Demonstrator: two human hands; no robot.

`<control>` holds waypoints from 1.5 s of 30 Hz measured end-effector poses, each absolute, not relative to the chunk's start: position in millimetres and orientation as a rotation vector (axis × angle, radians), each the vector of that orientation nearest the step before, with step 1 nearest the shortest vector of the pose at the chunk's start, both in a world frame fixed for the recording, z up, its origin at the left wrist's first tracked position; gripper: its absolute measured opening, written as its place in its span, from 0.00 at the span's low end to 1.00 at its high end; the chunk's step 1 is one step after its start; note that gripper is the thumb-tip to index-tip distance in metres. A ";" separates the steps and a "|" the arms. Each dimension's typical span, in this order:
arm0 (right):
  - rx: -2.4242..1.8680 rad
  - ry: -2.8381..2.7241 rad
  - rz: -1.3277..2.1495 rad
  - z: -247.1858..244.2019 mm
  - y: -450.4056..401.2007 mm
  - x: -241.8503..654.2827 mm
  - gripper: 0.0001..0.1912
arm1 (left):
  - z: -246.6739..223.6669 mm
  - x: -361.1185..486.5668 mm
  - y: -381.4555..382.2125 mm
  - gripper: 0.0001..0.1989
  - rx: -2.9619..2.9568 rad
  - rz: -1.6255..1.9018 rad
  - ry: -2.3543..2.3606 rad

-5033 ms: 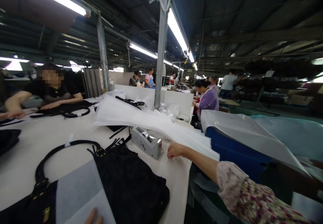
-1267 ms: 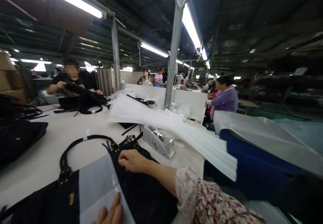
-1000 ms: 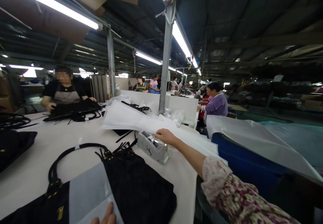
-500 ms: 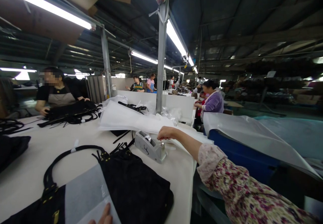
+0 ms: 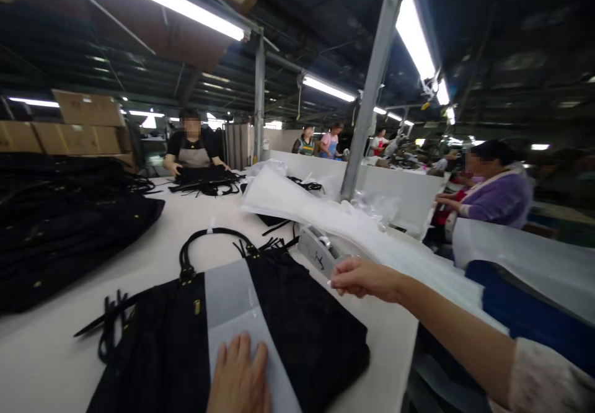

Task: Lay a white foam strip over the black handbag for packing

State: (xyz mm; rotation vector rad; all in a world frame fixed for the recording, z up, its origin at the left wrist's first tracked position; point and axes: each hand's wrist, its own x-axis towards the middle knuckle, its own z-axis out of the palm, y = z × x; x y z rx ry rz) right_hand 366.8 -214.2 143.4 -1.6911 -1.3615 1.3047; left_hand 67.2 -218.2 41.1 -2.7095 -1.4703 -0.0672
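A black handbag (image 5: 297,314) lies flat on the white table, its looped handle pointing away from me. Around its middle runs a pale grey paper band (image 5: 226,279), with a shiny strip of clear tape on it. My left hand (image 5: 239,376) rests flat on the band, fingers stretched out. Above the bag's right side, my right hand (image 5: 357,276) is pinched closed on a small whitish piece of tape (image 5: 331,283). Just behind that hand stands a grey tape dispenser (image 5: 316,250), partly hidden by it.
A heap of black bags (image 5: 69,233) covers the table's left side. White sheets (image 5: 316,205) lie behind the dispenser, near a metal post (image 5: 372,90). Across the table a co-worker (image 5: 195,146) handles black bags; another in purple (image 5: 497,183) sits at right.
My right hand has come away from the tape dispenser toward the bag, with tape at its fingertips. More of my left hand shows on the band. The view has turned left.
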 end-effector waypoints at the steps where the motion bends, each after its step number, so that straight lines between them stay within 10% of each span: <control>1: -1.522 -1.364 1.455 149.1 -210.0 340.9 0.10 | 43.1 67.8 -220.7 0.25 -2.737 -0.089 -1.499; 10: -1.211 -1.186 1.968 96.6 -138.7 161.6 0.03 | 27.0 72.9 -223.6 0.24 -2.710 -0.163 -1.532; 31: -1.210 -1.402 1.483 52.7 -111.7 151.4 0.06 | 58.7 69.1 -217.9 0.23 -2.890 -0.069 -1.650; 45: -1.032 -1.079 1.817 89.6 -121.9 178.9 0.12 | 55.3 69.0 -221.6 0.25 -2.858 -0.145 -1.653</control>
